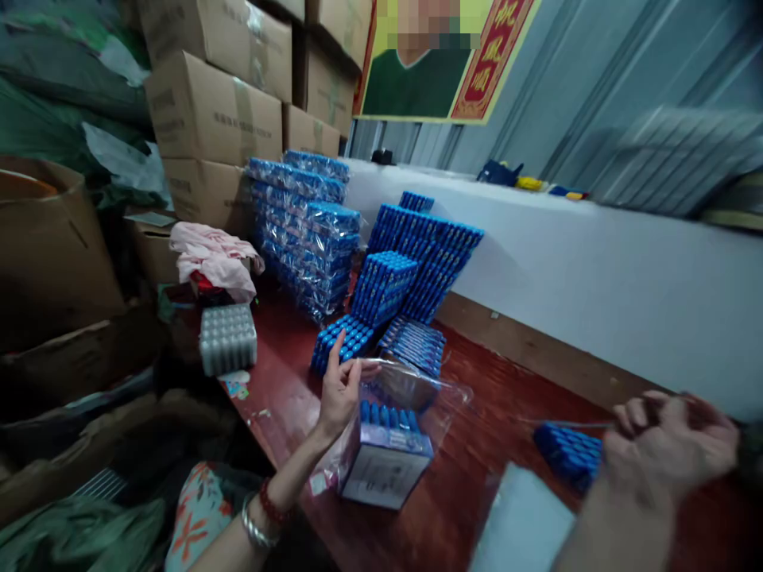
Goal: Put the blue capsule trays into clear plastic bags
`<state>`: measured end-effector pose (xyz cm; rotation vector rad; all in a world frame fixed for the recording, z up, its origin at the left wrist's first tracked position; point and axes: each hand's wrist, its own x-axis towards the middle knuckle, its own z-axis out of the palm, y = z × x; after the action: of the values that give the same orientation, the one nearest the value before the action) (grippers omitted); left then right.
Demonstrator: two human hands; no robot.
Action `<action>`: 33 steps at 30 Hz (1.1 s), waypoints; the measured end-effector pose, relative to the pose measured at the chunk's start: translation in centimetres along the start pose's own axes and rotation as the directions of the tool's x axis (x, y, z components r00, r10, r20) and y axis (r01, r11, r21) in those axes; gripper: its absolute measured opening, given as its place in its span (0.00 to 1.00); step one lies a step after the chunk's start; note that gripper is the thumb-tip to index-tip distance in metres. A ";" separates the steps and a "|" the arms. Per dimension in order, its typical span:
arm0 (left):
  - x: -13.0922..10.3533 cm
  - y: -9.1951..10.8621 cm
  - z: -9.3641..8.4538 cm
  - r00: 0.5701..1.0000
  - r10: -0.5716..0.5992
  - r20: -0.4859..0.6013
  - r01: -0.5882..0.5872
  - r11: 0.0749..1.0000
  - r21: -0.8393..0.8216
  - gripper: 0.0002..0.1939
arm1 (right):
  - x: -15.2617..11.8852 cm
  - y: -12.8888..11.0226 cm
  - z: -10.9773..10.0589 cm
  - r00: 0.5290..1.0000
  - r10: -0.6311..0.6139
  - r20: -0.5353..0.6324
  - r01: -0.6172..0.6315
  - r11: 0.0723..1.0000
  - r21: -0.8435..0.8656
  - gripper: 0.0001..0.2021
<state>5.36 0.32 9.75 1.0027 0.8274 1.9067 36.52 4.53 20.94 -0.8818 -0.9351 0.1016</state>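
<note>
My left hand [339,397], with a red bead bracelet and a silver bangle, pinches the edge of a clear plastic bag [444,397], its index finger pointing up. Inside or behind the film stands a white-sided box [387,469] with a row of blue cylinders along its top. My right hand [668,437] is raised at the right, blurred, its fingers curled; a thin pale strand runs left from it, and what it grips is hidden. Beside that hand lies a block of blue cylinders [569,454]. A white flat stack [524,520] lies between the hands.
Blue battery-like blocks [426,250] and film-wrapped packs [304,230] rise at the back of the red table [470,453]. A grey pack [228,340] and pink cloth [214,254] sit at the left. Cartons [220,119] are stacked behind, beside a white ledge [566,294].
</note>
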 end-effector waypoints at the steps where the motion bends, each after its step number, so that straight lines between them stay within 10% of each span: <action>1: 0.0 -0.1 0.0 1.000 -0.004 0.001 0.004 1.000 -0.026 0.39 | -2.2 -0.7 -1.6 0.995 0.040 0.095 -0.035 0.998 -0.058 0.06; 3: -0.2 -0.1 -0.1 1.000 -0.016 -0.006 0.016 0.999 -0.047 0.38 | -8.6 -2.1 -3.8 0.916 -0.020 0.400 0.122 0.966 -0.230 0.04; 6: -0.6 0.3 -0.1 1.000 -0.028 -0.011 0.027 0.999 -0.033 0.35 | -19.2 -2.5 -4.6 0.507 -0.110 0.855 0.424 0.895 -0.137 0.21; 9: -1.2 0.6 -0.3 1.000 -0.018 0.023 0.018 1.000 -0.003 0.33 | -25.5 -1.2 -3.2 0.394 0.053 0.918 0.587 0.754 -0.295 0.39; 13: -3.4 0.2 -1.3 0.984 0.000 0.178 -0.021 0.993 0.118 0.29 | -26.5 0.4 -0.5 0.423 0.221 0.879 0.679 0.566 -0.468 0.43; 17: -7.2 -1.5 -3.0 0.913 0.124 0.388 -0.252 0.921 0.297 0.27 | -25.2 1.1 0.6 0.431 0.308 0.848 0.506 0.696 -0.510 0.36; 22: -10.6 -4.6 -4.0 0.631 0.390 0.670 -0.712 0.634 0.301 0.28 | -23.9 2.8 -0.7 0.485 0.301 0.821 -0.162 0.954 -0.254 0.31; 24: -11.0 -5.1 -3.6 0.516 0.412 0.751 -0.813 0.511 0.278 0.26 | -22.6 3.3 -1.3 0.485 0.445 0.753 -0.484 0.853 -0.193 0.28; 27: -10.9 -4.6 -2.6 0.455 0.373 0.809 -0.857 0.430 0.283 0.24 | -19.9 3.3 -0.8 0.441 0.623 0.646 -0.737 0.662 -0.135 0.22; 30: -10.4 -3.0 -1.5 0.424 0.346 0.837 -0.881 0.369 0.295 0.23 | -17.3 2.3 1.4 0.506 0.611 0.608 -0.626 0.745 -0.228 0.24; 33: -10.1 -1.6 -0.5 0.378 0.261 0.888 -0.908 0.295 0.299 0.20 | -16.1 0.9 4.1 0.579 0.491 0.651 -0.258 0.868 -0.424 0.23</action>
<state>9.11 -7.85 4.80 2.8790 0.7912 1.3586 23.88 0.68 10.86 -1.3536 -1.5436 0.7806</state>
